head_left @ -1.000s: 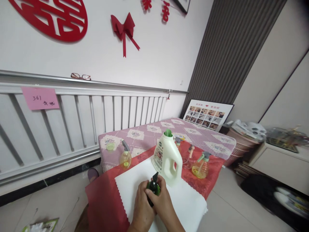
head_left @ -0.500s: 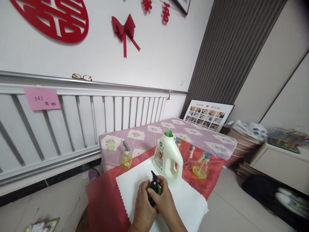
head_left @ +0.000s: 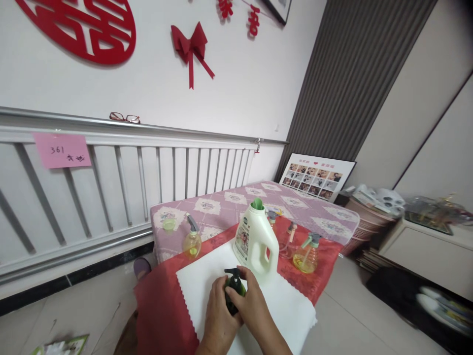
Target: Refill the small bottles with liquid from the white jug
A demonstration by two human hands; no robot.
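Observation:
A dark green pump bottle (head_left: pixel 233 307) with a black pump head is held upright over the white sheet (head_left: pixel 199 278). My left hand (head_left: pixel 219 310) is closed around its left side. From the right, my right hand (head_left: pixel 252 301) grips it near the collar, thumb across the front. The nozzle points left, and the lower bottle is hidden by my hands. Just beyond stands a large pale green jug (head_left: pixel 258 244) with a handle, its mouth holding a green funnel-like piece (head_left: pixel 257 202).
Spray bottles with yellow liquid stand at the left (head_left: pixel 192 241) and right (head_left: pixel 306 256), with other sprayer parts (head_left: pixel 290 236) behind the jug. A red cloth (head_left: pixel 162 301) lies over the patterned tablecloth (head_left: pixel 236 198). A green lid (head_left: pixel 169 224) lies far left. A white radiator (head_left: pixel 140 172) lines the wall.
The pump head has turned, so its nozzle now points left instead of up and away. Both hands remain around the bottle, with the right fingers slightly shifted.

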